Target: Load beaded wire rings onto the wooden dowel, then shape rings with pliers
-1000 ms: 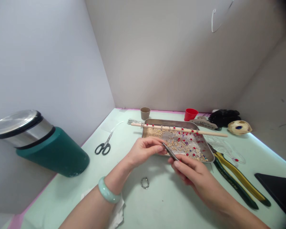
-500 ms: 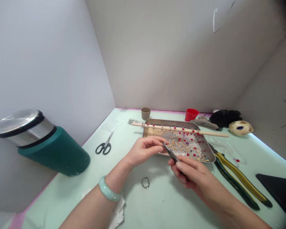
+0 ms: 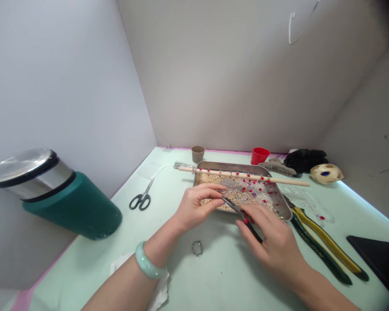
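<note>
Over the front edge of a metal tray (image 3: 233,166) of beads, my left hand (image 3: 197,205) pinches something too small to make out between thumb and fingers. My right hand (image 3: 272,237) holds small black-handled pliers (image 3: 243,214), whose jaws reach the left fingertips. A red spot shows on the pliers near the right thumb. Gold, clear and red beads (image 3: 233,194) fill the tray. A wooden stick (image 3: 285,181) with red-beaded rings along it lies across the tray. Below the hands, a small beaded ring (image 3: 197,249) rests on the table.
Scissors (image 3: 141,201) and a green tumbler (image 3: 73,207) stand to the left. Large yellow-green pliers (image 3: 324,242) and a black flat object (image 3: 376,259) lie right. Behind are a brown cup (image 3: 198,154), a red cup (image 3: 259,156) and a pale ball-like object (image 3: 326,173).
My right hand has turned palm-down and its grip on the pliers has loosened, with more of the handles showing. The left hand stays almost in place, its fingers slightly lifted.
</note>
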`<state>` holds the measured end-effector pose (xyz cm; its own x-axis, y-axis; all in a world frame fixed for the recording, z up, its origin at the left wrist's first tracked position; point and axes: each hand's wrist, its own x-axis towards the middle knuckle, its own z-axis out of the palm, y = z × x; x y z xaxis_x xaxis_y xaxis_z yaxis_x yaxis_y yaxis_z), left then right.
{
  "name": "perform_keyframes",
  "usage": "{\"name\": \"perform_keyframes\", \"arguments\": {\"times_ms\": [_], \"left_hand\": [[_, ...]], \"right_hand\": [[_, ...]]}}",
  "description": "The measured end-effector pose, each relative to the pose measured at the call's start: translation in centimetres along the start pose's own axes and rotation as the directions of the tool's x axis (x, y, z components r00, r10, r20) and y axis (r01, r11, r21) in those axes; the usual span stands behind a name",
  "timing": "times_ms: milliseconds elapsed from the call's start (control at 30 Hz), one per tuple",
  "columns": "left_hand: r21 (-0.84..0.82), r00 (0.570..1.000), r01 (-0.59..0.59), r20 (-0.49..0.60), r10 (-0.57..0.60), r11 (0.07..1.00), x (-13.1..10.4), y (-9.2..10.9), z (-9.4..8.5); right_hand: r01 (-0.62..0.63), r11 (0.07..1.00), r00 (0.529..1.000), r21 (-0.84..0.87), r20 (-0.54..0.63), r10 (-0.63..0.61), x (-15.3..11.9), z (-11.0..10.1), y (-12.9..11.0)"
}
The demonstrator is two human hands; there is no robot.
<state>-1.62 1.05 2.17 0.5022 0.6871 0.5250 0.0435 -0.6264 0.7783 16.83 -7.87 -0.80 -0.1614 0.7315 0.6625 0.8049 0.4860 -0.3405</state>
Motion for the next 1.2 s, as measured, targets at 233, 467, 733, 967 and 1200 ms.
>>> {"name": "perform_keyframes", "arguments": {"times_ms": [233,467,733,967,1200], "left_hand": [[-0.042,0.998,0.070,0.001,-0.070,0.997,-0.1,0.1,0.1],[-0.046,0.997,0.079,-0.013,-0.080,0.996,-0.2,-0.2,0.1],[-0.211,0.992,0.122,0.034,-0.117,0.970,-0.1,0.0,-0.1],[-0.215,0.991,0.129,0.055,-0.120,0.968,-0.1,0.3,-0.4],[-0.045,0.999,0.029,-0.022,-0.030,0.999,0.1,0.1,-0.3]], "right_hand": [[0.107,0.966,0.993,-0.236,-0.021,-0.115,0.1,0.0,0.6],[0.110,0.953,0.990,-0.284,-0.050,-0.129,0.1,0.1,0.0],[-0.253,0.928,0.964,0.274,0.153,0.218,0.4,-0.4,-1.2],[-0.704,0.455,0.709,0.545,0.570,0.415,0.9,-0.9,-1.7],[-0.669,0.560,0.742,0.489,0.488,0.461,1.3,-1.3,-2.0]]}}
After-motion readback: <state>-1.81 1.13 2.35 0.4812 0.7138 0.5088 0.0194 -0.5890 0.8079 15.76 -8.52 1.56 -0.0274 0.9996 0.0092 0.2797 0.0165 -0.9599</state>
